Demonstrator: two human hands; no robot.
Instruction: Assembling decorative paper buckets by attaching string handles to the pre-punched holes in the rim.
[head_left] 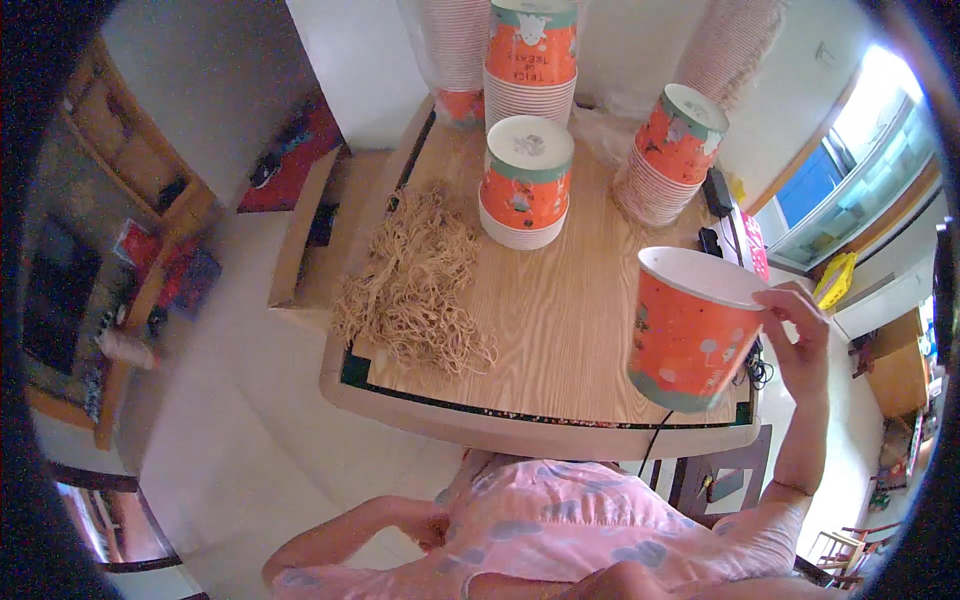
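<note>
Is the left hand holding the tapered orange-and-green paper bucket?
No, the right hand alone grips the tapered orange-and-green paper bucket by its rim; the left hand is by the pink patterned garment.

A tapering paper bucket is coloured orange, banded with green round its base and printed with small figures. Its white-lined mouth is turned upward and tilted, lower toward the right, where the rim is held by the right hand, at the table's near right corner
</note>
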